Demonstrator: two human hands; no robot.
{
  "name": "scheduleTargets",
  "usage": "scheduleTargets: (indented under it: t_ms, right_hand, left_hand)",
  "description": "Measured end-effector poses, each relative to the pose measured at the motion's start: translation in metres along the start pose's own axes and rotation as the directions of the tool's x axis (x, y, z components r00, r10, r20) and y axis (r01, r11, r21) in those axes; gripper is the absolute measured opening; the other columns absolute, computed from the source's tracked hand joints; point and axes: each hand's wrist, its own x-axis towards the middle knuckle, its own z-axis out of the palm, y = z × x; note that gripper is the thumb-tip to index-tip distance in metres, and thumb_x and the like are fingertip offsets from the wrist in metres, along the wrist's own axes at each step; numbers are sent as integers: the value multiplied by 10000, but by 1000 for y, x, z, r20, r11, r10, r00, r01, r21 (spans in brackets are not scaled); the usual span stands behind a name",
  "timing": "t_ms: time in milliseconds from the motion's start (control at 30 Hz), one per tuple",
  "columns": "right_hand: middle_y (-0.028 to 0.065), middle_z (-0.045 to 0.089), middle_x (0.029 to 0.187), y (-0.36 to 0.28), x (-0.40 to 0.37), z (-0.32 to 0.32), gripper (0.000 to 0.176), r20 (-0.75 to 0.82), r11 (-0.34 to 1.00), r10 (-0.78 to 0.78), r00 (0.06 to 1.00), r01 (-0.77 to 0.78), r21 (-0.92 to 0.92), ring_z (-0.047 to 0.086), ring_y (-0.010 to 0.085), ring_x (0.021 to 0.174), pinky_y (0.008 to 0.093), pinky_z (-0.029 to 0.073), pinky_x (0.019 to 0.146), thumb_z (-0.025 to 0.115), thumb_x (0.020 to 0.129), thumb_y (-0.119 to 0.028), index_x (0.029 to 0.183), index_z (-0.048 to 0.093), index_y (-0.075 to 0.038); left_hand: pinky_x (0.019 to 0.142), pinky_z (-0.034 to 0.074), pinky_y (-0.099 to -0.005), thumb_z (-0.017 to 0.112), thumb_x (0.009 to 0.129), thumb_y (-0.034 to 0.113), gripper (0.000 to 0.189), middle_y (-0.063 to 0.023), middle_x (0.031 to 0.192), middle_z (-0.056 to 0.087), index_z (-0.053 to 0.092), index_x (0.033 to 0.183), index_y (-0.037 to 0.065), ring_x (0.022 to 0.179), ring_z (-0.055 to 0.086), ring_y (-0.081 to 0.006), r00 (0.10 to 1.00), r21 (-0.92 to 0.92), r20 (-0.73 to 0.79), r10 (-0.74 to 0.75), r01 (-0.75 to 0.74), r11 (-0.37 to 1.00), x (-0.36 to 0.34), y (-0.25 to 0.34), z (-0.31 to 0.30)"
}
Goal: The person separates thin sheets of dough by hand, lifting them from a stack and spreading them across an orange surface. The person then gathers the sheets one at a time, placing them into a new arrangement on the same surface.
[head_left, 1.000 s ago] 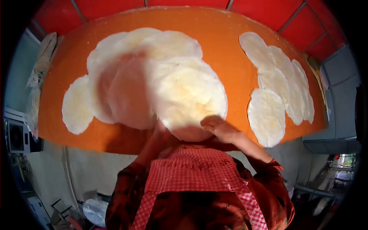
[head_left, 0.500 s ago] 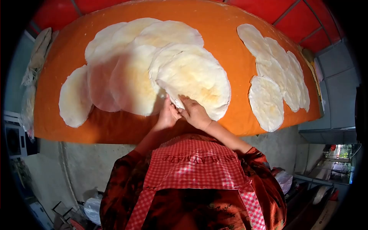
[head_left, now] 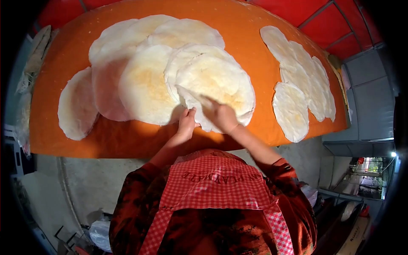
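Several thin round flatbreads (head_left: 148, 85) overlap on an orange cloth. The topmost flatbread (head_left: 216, 83) lies at the right of this group, its near-left edge lifted and folded over. My left hand (head_left: 187, 122) pinches that edge with thumb and fingers. Over the same flatbread, just right of the fold, is my right hand (head_left: 223, 117), blurred by motion, its fingers pointing to the upper left; whether they touch the bread is unclear.
The orange cloth (head_left: 140, 142) covers a wide table. A second group of pale flatbreads (head_left: 291, 110) overlaps at the right. Clear plastic wrapping (head_left: 23, 95) lies along the left edge. Red tiles (head_left: 327, 25) border the far side.
My right hand has moved a little to the right, away from my left hand, and is now blurred. My left hand stays at the folded edge. The whole view has shifted slightly.
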Motion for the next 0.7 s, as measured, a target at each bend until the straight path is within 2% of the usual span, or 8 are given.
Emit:
scheduleTargets:
  t_ms: [33,100,167,367,433,467,600,700]
  right_hand:
    - [176,663,778,13,13,-17,302,-61,999,31,998,-30,14,651,343,720,427,520,665,623,855,-250,1129,631,-122]
    - [208,662,814,83,56,-60,248,-163,986,141,976,-123,115,642,375,764,419,515,680,528,833,-89,1032,672,-53]
    - [219,688,953,68,74,-151,305,-383,960,-61,922,-51,-276,678,290,894,393,507,783,484,830,-24,1076,659,18]
    - [228,644,899,14,64,-270,308,-630,819,-324,706,-124,-560,655,368,822,392,523,698,538,839,-23,1125,648,-56]
    - [206,635,781,-5,44,-247,363,-561,865,-216,799,-110,-490,644,340,703,378,517,631,576,782,10,1132,643,-54]
    - [182,615,721,0,38,-221,434,-514,822,-392,763,40,-568,618,308,643,370,506,590,592,707,54,1119,648,-68]
    - [94,701,921,7,-10,-80,508,-244,859,-310,919,160,-487,667,245,728,358,529,564,573,677,24,1151,659,-139]
    - [201,625,1165,29,-35,11,581,-56,894,-354,934,320,-313,645,315,907,351,549,703,680,781,-242,1298,507,-43]
  left_hand:
    - [790,567,-397,491,987,267,384,-101,1263,535,435,1300,53,1060,590,-238,1000,-27,12,-7,7,1000,5,-6,-4]
    - [799,571,-402,479,992,266,382,-105,1294,503,433,1296,39,1070,583,-250,997,-2,-47,-67,67,998,3,-4,-6]
    - [815,574,-414,458,1000,254,387,-120,1315,454,417,1288,-2,1082,570,-280,996,36,-53,-65,67,997,14,-20,-16]
    - [779,587,-415,448,1003,247,432,-172,1280,441,363,1312,-42,1032,588,-310,993,5,-60,-105,106,994,6,-24,-19]
    - [765,594,-413,450,1003,253,444,-195,1258,459,338,1305,-52,986,615,-328,992,-27,-49,-114,113,993,2,-20,-15]
    - [765,594,-415,449,1003,252,432,-197,1233,477,345,1289,-54,969,623,-333,994,-66,-8,-106,105,992,1,-23,-14]
    - [765,589,-450,437,1005,254,373,-221,1127,565,394,1221,-48,922,648,-366,991,-198,91,-93,110,974,-15,-7,4]
    - [834,560,-479,421,1003,269,386,-205,1175,567,415,1256,-23,997,626,-368,981,-214,156,-115,147,966,-18,-4,11]
